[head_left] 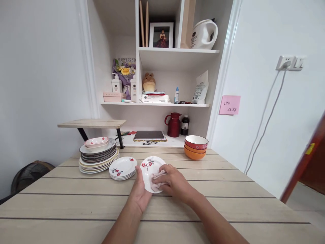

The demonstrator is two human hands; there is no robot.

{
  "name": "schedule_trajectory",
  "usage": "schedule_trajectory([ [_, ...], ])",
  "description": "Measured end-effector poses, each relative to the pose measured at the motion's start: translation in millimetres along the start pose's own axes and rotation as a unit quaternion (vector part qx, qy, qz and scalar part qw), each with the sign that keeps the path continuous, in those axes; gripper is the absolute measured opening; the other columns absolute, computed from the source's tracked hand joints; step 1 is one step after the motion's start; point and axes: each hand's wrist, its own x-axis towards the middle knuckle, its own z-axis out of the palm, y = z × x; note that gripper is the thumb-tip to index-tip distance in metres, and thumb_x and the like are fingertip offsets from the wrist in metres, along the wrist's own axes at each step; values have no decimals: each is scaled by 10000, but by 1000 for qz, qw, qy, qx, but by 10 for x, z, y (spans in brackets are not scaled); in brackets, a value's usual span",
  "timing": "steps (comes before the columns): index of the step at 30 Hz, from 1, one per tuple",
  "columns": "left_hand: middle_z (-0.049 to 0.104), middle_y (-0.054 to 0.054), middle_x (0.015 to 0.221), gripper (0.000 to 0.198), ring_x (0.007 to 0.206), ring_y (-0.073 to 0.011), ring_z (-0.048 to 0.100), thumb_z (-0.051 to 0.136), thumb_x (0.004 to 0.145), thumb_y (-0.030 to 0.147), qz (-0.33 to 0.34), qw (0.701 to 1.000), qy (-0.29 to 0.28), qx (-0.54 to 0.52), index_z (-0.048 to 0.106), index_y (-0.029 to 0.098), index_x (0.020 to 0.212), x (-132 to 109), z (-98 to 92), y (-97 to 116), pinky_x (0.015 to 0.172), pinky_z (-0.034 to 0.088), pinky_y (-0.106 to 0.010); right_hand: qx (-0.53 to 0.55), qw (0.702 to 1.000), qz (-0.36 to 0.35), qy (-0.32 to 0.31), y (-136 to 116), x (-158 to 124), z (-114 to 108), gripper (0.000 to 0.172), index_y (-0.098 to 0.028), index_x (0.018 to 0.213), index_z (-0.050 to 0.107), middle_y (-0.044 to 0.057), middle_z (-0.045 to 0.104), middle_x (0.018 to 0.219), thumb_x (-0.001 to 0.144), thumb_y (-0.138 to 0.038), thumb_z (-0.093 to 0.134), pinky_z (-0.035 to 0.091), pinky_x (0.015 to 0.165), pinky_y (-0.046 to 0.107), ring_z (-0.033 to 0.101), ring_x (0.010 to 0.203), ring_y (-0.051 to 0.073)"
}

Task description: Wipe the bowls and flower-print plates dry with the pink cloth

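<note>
A white plate with red flowers is tilted up over the table, its left and lower edge held in my left hand. The thumb of that hand lies along the plate's rim, while its other fingers are hidden underneath. My right hand is closed on a crumpled pale pink cloth and presses it against the plate's face. Just left of my hands sits a short stack of small plates with the same red flower pattern.
Farther left, a tall stack of plates carries small pink-dotted dishes, near a raised wooden shelf. Nested bowls, red over orange, stand at the right. Behind are a laptop, glasses and a red jug.
</note>
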Motion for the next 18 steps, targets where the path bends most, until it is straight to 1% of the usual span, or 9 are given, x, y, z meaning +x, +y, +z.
schedule_trajectory([
  [2, 636, -158, 1295, 697, 1196, -308, 594, 391, 890, 640, 32, 999, 6, -14, 434, 207, 1434, 20, -21, 37, 1047, 418, -486, 6, 999, 37, 16, 55, -21, -6, 313, -374, 1049, 750, 38, 610, 1115, 793, -206, 685, 468, 860, 329, 581, 1004, 216],
  [4, 630, -152, 1308, 659, 1210, -305, 586, 387, 912, 605, 44, 999, 8, -18, 421, 217, 1443, 30, -30, 44, 1061, 404, -493, 14, 996, 81, 36, 99, -29, -5, 341, -378, 1095, 731, 38, 595, 1115, 798, -221, 676, 482, 840, 320, 599, 984, 207],
  [7, 619, -153, 1323, 608, 1222, -297, 579, 412, 938, 536, 25, 1000, 12, 2, 414, 203, 1447, 16, -13, 1, 1079, 387, -491, 15, 987, 142, 75, 138, -22, -7, 342, -391, 1118, 715, 28, 575, 1096, 809, -254, 664, 495, 811, 311, 625, 936, 189],
  [10, 619, -162, 1321, 609, 1225, -290, 578, 472, 927, 513, -12, 999, 31, 44, 434, 174, 1431, -26, 34, -64, 1090, 380, -468, 2, 976, 180, 124, 156, -3, -21, 260, -381, 1077, 731, 33, 572, 1085, 843, -321, 637, 501, 784, 316, 631, 930, 197],
  [12, 619, -158, 1322, 618, 1227, -288, 577, 508, 909, 521, -40, 996, 36, 68, 451, 176, 1419, -59, 69, -101, 1090, 381, -453, -12, 971, 187, 146, 158, 11, -33, 239, -371, 1067, 734, 40, 573, 1092, 860, -349, 617, 502, 765, 320, 626, 945, 209],
  [15, 622, -148, 1322, 618, 1232, -286, 575, 528, 898, 529, -71, 994, 18, 81, 466, 190, 1411, -96, 104, -139, 1084, 387, -438, -36, 970, 183, 157, 139, 32, -33, 270, -362, 1108, 717, 49, 575, 1109, 863, -320, 611, 499, 763, 327, 613, 960, 223],
  [18, 633, -148, 1306, 631, 1234, -284, 573, 522, 890, 556, -83, 993, -3, 83, 478, 188, 1401, -107, 112, -164, 1080, 389, -427, -38, 978, 144, 143, 86, 54, 6, 326, -360, 1171, 689, 55, 579, 1122, 866, -281, 603, 491, 802, 328, 595, 985, 223],
])
